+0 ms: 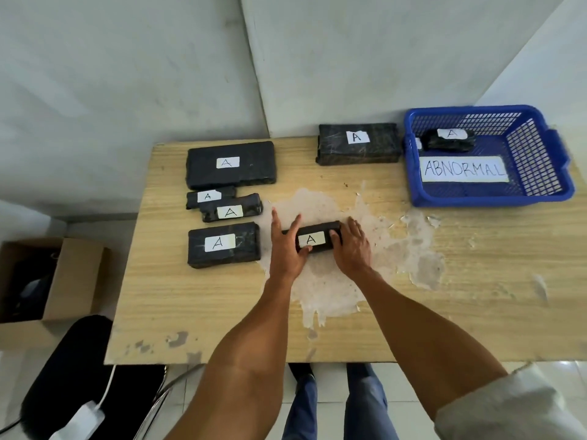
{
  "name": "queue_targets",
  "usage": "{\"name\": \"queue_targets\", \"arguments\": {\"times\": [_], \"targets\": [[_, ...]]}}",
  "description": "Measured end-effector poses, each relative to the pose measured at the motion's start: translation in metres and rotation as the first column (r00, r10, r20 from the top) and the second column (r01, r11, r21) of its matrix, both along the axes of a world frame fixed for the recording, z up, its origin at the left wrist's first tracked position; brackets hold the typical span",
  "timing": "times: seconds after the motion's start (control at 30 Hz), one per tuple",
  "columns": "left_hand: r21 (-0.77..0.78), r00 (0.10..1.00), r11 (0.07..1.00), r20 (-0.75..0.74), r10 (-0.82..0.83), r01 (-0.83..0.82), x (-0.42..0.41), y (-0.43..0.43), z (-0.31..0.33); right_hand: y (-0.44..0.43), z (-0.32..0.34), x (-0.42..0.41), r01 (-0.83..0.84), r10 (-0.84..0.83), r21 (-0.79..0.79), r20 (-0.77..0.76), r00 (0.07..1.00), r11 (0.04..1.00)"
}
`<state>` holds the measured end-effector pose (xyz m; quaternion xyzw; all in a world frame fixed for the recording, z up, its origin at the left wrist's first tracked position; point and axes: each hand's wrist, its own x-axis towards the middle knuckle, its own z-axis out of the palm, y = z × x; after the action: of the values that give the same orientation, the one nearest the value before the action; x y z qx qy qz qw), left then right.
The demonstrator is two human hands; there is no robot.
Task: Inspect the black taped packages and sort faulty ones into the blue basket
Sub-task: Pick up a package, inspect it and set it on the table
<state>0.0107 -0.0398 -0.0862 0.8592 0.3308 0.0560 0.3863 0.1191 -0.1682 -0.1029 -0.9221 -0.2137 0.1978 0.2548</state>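
A grey sleeve (508, 404) covers the right upper arm, and both bare forearms reach forward over the desk (222, 312). The left hand (287, 246) and the right hand (351, 246) grasp one small black package (317, 239) by its ends, each thumb on its top (its white "A" label faces up), low over a worn pale patch (324, 281). Just left of the left hand lies a broader package (224, 244). Beyond that are two small packages (232, 211) touching each other, then a large flat package (230, 165). Beyond the right hand sits a thick package (359, 144). Well to that hand's right stands the blue basket (495, 200), labelled "ABNORMAL", with a small crumpled package (449, 141) inside.
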Motion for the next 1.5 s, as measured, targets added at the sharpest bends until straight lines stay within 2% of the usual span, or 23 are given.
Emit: {"name": "queue_targets", "arguments": {"times": [0.13, 0.3, 0.43, 0.57, 0.67, 0.87, 1.03, 1.23, 1.33, 1.43, 1.5], "targets": [[-0.209, 0.961, 0.942, 0.021, 0.274, -0.264, -0.014, -0.021, 0.008, -0.005, 0.0, -0.018, 0.056, -0.055, 0.015, -0.032, 0.998, 0.998], [-0.376, 0.902, 0.822, -0.12, 0.415, -0.428, -0.02, -0.02, 0.024, -0.016, 0.016, -0.037, 0.176, -0.169, 0.088, -0.077, 0.983, 0.981], [-0.344, 0.916, 0.849, -0.129, 0.38, -0.401, -0.021, -0.012, 0.048, -0.021, 0.053, -0.041, 0.297, -0.28, 0.088, -0.166, 0.945, 0.951], [-0.477, 0.929, 0.823, 0.033, 0.367, -0.308, -0.018, -0.007, 0.107, -0.022, 0.092, -0.039, 0.397, -0.344, 0.249, -0.229, 0.91, 0.884], [-0.501, 0.935, 0.826, 0.087, 0.344, -0.257, -0.016, 0.003, 0.137, -0.019, 0.126, -0.027, 0.432, -0.351, 0.375, -0.266, 0.898, 0.82], [-0.633, 0.912, 0.762, 0.221, 0.346, -0.136, -0.011, 0.02, 0.192, -0.011, 0.212, -0.012, 0.494, -0.34, 0.509, -0.368, 0.865, 0.705], [-0.646, 0.885, 0.761, 0.315, 0.343, -0.065, -0.007, 0.023, 0.219, -0.008, 0.243, 0.002, 0.469, -0.353, 0.561, -0.31, 0.883, 0.682], [-0.645, 0.857, 0.764, 0.376, 0.353, -0.031, -0.006, 0.026, 0.229, -0.005, 0.252, 0.01, 0.48, -0.345, 0.594, -0.334, 0.877, 0.646], [-0.669, 0.848, 0.739, 0.342, 0.405, -0.083, -0.003, 0.029, 0.239, -0.004, 0.255, 0.01, 0.439, -0.287, 0.624, -0.335, 0.898, 0.646], [-0.68, 0.808, 0.709, 0.304, 0.505, -0.187, 0.004, 0.036, 0.247, -0.007, 0.258, 0.011, 0.332, -0.127, 0.649, -0.342, 0.931, 0.685], [-0.642, 0.794, 0.723, 0.289, 0.535, -0.254, 0.007, 0.038, 0.251, -0.01, 0.255, 0.015, 0.256, -0.054, 0.643, -0.317, 0.947, 0.721]]}}
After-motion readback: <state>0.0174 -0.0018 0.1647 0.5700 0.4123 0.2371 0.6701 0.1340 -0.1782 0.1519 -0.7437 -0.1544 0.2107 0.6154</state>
